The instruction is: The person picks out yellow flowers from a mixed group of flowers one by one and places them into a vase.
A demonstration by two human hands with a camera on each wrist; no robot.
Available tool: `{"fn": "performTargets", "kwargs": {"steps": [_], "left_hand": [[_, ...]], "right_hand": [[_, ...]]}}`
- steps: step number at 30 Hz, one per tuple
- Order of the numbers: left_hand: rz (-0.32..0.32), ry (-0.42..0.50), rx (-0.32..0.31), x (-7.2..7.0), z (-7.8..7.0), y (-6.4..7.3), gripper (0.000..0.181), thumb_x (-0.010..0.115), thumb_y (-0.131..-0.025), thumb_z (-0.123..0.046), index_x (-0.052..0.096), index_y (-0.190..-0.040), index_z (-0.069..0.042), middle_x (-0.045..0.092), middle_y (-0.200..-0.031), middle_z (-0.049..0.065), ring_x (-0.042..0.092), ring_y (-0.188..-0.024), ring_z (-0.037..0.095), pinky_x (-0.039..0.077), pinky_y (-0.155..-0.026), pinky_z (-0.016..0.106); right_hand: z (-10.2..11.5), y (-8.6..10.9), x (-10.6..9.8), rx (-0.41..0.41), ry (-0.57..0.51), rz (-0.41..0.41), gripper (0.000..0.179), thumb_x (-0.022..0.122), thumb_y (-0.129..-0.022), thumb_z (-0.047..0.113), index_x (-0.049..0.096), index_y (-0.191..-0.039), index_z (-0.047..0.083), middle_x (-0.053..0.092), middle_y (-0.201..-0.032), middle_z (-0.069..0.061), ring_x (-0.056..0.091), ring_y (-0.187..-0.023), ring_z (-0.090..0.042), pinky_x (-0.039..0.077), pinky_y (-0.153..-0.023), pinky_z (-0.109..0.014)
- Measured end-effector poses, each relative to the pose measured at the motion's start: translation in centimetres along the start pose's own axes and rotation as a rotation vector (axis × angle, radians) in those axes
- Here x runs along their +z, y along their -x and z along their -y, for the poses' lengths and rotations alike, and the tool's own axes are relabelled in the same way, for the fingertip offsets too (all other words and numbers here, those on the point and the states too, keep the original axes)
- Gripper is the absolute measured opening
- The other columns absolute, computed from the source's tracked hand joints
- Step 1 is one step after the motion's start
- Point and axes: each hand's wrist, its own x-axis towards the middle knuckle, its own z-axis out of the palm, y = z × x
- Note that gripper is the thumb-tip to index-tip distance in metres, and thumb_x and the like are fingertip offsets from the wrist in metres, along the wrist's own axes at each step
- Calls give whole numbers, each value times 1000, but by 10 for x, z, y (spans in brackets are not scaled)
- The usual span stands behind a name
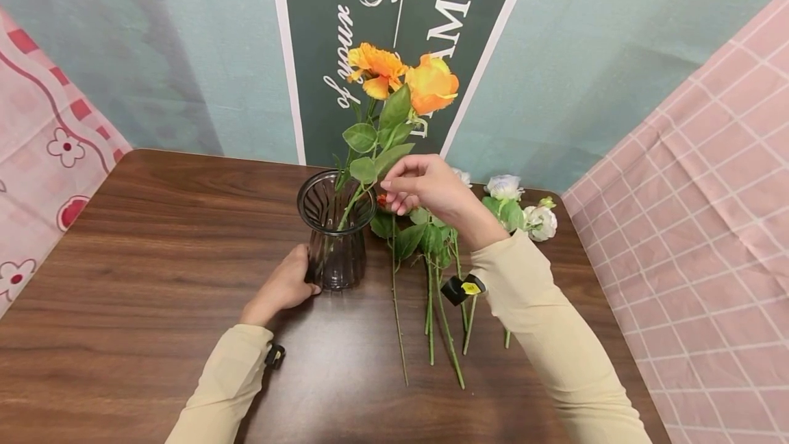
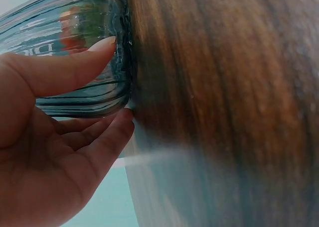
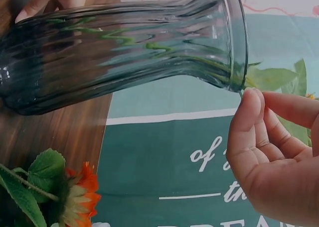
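1. The left hand (image 1: pixel 285 283) curls round the lower part of the glass vase (image 1: pixel 335 262), thumb on the near side and fingers behind, a hold that probably keeps the vase from sliding or tipping
2. The right hand (image 1: pixel 428 187) seems to pinch a green stem (image 1: pixel 351 210) between thumb and fingertips, just beside the vase's rim (image 1: pixel 317 227), likely to guide it without crushing the leaves
3. Above those right fingertips, the orange rose (image 1: pixel 431 84) and the ruffled orange flower (image 1: pixel 376 67) lean over the vase's mouth, their stems reaching inside, where the rim presumably props them
4. To the right of and below the right fingers, loose stems (image 1: pixel 450 336) lie on the table (image 1: pixel 154 279), cut ends towards the person, perhaps for easy picking up
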Motion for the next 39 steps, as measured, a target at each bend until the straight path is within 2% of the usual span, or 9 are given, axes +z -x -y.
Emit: {"fn": "performTargets", "kwargs": {"steps": [7, 13, 24, 33, 39], "left_hand": [[8, -2, -5, -1, -1, 0, 60, 70, -70, -1, 37, -118, 12, 45, -116, 29, 44, -111, 41, 36, -95, 49], [20, 4, -18, -2, -2, -1, 61, 70, -70, -1, 36, -119, 11, 44, -117, 29, 43, -112, 41, 35, -95, 49], [25, -5, -12, -4, -4, -1, 59, 69, -71, -1, 36, -118, 12, 44, -116, 30, 42, -112, 42, 35, -95, 49], [33, -6, -23, -3, -3, -1, 59, 69, -72, -1, 35, -119, 12, 43, -118, 30, 42, -113, 42, 34, -96, 50], [31, -8, -21, -3, -3, -1, 58, 68, -73, -1, 35, -119, 12, 43, -117, 30, 42, -113, 42, 35, -95, 50]], "right_hand": [[-1, 2, -10, 39, -20, 17, 5, 56, -85, -4, 57, -88, -8, 59, -67, -14, 58, -55, -21, 52, -55, -31], [-6, 4, -19, 30, -5, 27, 6, 56, -86, -2, 57, -90, -7, 59, -71, -13, 59, -59, -22, 52, -57, -33], [-16, 6, -32, 51, -30, 0, 5, 54, -87, -3, 57, -88, -7, 60, -69, -13, 60, -59, -23, 52, -57, -33], [-38, 9, -36, 85, -28, -6, 5, 51, -87, -4, 56, -89, -6, 59, -72, -13, 59, -60, -20, 51, -57, -30], [-55, 11, -35, 123, -4, -21, 13, 49, -88, -4, 53, -95, -13, 59, -74, -14, 59, -60, -20, 51, -57, -29]]}}
